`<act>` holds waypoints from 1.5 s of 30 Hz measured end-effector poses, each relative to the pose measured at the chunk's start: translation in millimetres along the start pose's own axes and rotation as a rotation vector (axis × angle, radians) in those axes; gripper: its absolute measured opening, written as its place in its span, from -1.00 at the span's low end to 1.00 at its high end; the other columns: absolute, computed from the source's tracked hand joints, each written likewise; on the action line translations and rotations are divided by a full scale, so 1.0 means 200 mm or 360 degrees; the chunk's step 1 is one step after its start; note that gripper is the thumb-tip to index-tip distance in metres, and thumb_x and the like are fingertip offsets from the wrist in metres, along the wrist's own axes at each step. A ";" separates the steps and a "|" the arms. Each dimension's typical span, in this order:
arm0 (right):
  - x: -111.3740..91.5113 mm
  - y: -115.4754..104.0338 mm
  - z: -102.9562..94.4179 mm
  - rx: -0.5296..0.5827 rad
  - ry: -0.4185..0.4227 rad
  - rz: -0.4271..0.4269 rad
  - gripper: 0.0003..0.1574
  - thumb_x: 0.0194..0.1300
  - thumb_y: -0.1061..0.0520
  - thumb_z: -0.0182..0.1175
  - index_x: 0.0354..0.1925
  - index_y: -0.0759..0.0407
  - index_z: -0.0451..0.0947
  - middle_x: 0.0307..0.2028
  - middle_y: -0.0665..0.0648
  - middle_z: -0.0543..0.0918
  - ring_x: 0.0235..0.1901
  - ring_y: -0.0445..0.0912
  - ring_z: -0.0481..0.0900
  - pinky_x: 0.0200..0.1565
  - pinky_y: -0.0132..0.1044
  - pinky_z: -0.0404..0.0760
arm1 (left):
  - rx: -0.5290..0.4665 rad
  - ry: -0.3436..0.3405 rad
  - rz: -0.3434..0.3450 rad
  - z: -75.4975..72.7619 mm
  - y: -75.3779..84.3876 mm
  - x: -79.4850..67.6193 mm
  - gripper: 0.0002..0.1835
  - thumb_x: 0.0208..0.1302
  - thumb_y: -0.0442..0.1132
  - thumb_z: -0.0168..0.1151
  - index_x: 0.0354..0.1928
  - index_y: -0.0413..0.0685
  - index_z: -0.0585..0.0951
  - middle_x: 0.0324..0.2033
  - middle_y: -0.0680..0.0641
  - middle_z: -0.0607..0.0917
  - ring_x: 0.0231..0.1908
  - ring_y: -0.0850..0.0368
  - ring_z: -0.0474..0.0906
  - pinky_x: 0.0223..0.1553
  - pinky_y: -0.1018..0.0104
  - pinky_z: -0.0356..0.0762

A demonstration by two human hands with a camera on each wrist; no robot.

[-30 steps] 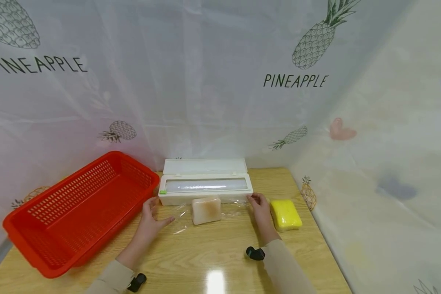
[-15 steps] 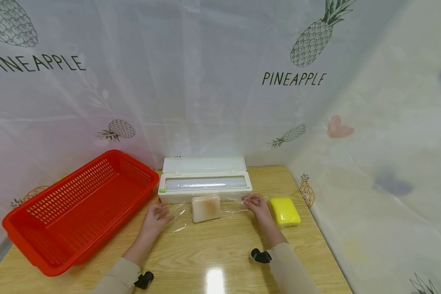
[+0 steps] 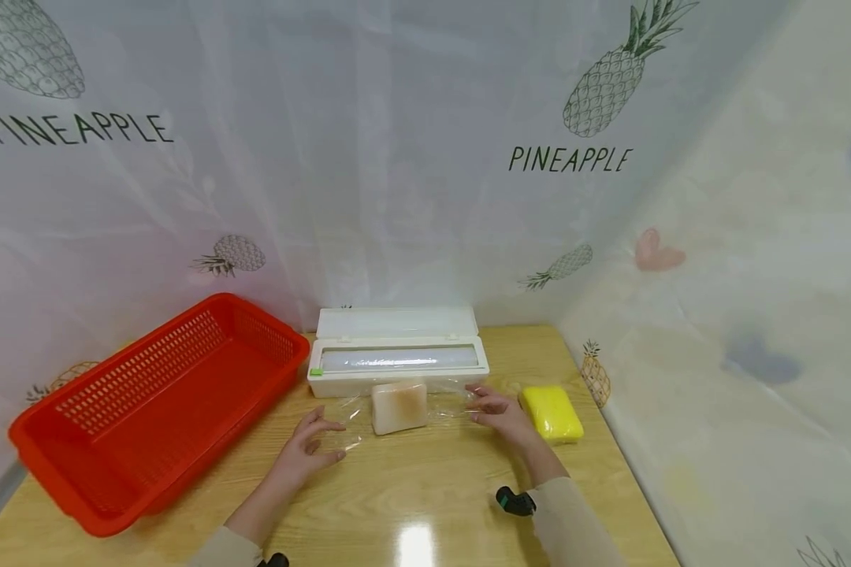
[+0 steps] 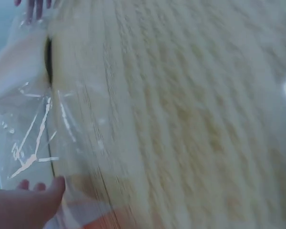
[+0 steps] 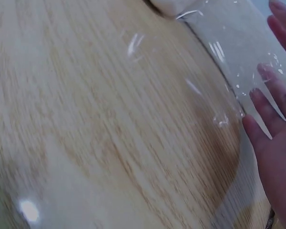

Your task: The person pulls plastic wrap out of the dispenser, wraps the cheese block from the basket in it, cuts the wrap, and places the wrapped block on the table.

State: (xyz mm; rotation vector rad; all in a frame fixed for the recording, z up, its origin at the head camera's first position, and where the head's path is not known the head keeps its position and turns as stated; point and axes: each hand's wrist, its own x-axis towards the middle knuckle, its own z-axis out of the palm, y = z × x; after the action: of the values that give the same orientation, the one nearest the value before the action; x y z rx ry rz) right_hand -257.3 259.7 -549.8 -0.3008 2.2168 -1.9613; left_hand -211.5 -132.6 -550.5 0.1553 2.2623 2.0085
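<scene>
A bread slice, pale with a browned face, lies on a clear sheet of cling film that spreads to both sides of it. My left hand is at the film's left end, thumb apart from the loosely bent fingers. At the right end, my right hand has its fingers spread at the film's edge; the right wrist view shows the fingers extended over the film. Just behind the bread stands a white cling film dispenser with its lid up and a roll inside.
A red plastic basket stands at the left of the wooden table. To the right of my right hand lies a yellow, shiny block. A curtain with pineapple prints hangs close behind the dispenser.
Both hands have come away from the dispenser's front toward me. The left fingers have spread from the thumb, and the right hand has shifted slightly along the film. Bread and dispenser stay put.
</scene>
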 end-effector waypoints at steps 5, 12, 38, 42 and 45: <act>-0.02 -0.10 0.05 -0.0163 0.0036 0.0010 -0.53 0.17 0.42 0.31 0.05 0.57 0.51 0.25 0.40 0.42 0.32 0.22 0.24 0.29 -0.23 0.26 | 0.0153 0.0034 0.0023 0.03 -0.05 0.07 -0.51 0.06 -0.45 0.43 0.10 -0.25 0.61 0.41 -0.40 0.06 0.38 -0.39 -0.04 0.31 -0.30 0.01; -0.01 -0.15 0.12 -0.0203 0.0257 0.0071 -0.56 0.13 0.44 0.33 0.03 0.46 0.58 0.04 0.30 0.61 0.09 0.11 0.54 0.06 -0.28 0.54 | 0.0114 0.0099 -0.0044 -0.01 -0.07 0.17 -0.42 0.14 -0.53 0.32 0.26 -0.25 0.48 0.30 -0.30 0.39 0.33 -0.26 0.22 0.34 -0.09 0.12; 0.04 0.02 0.00 -0.0074 -0.0114 -0.0007 -0.33 0.22 0.60 -0.01 0.29 0.33 0.41 0.29 0.30 0.38 -0.23 -0.02 0.57 -0.22 -0.25 0.66 | 0.0350 -0.0267 0.0310 -0.09 -0.05 0.23 -0.10 -0.03 -0.76 0.25 0.42 -0.21 0.25 0.35 -0.28 0.18 -0.38 0.00 0.54 -0.32 0.38 0.60; 0.02 0.02 -0.01 -0.0060 -0.0166 0.0062 -0.33 0.25 0.57 0.01 0.32 0.37 0.34 -0.05 0.39 0.58 -0.27 -0.06 0.60 -0.20 -0.24 0.66 | 0.0315 -0.0325 0.0254 -0.10 -0.03 0.22 -0.11 -0.02 -0.74 0.26 0.42 -0.26 0.23 0.37 -0.30 0.13 -0.38 -0.02 0.56 -0.31 0.37 0.61; -0.02 0.01 -0.01 -0.0094 -0.0174 0.0092 -0.36 0.27 0.52 0.07 0.32 0.43 0.32 -0.22 0.44 0.63 -0.28 -0.09 0.62 -0.18 -0.27 0.65 | 0.0282 -0.0325 0.0133 -0.11 -0.01 0.20 -0.11 0.00 -0.72 0.27 0.42 -0.21 0.24 0.37 -0.30 0.12 -0.39 0.02 0.57 -0.32 0.34 0.62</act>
State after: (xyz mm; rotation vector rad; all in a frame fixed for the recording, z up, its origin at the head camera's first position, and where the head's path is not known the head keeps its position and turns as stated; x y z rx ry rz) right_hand -254.6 263.4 -551.4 -0.3393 2.1921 -1.8085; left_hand -254.8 -149.4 -551.2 0.4559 2.3327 1.7346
